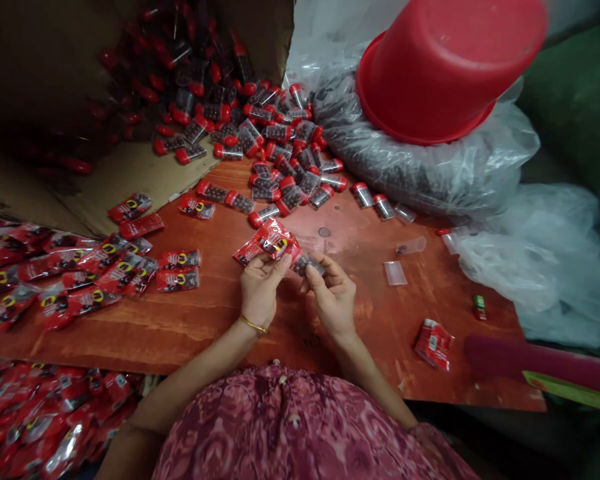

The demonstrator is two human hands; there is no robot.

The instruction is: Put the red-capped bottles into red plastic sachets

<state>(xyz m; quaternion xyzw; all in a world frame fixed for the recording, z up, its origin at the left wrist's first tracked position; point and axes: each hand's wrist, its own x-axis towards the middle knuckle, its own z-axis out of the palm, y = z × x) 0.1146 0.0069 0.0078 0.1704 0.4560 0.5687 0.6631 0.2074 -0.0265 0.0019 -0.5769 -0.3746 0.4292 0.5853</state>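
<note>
My left hand (263,290), with a gold bangle at the wrist, is closed on several small red printed packets (273,237) above the middle of the table. My right hand (333,293) pinches a clear piece with dark contents (307,265) at the packets' right end. Fingers cover part of it, so I cannot tell whether it is a tube or a packet's clear end. Beyond my hands lies a heap of clear tubes (280,131) with red caps and dark balls inside. More red packets (179,280) are spread to my left.
A cardboard box (145,170) on its side spills tubes at the back left. A red bucket (430,73) stands upside down on a plastic bag of dark balls (410,173). At right lie crumpled clear plastic (520,260), one red packet (434,345) and a small green-topped item (479,307).
</note>
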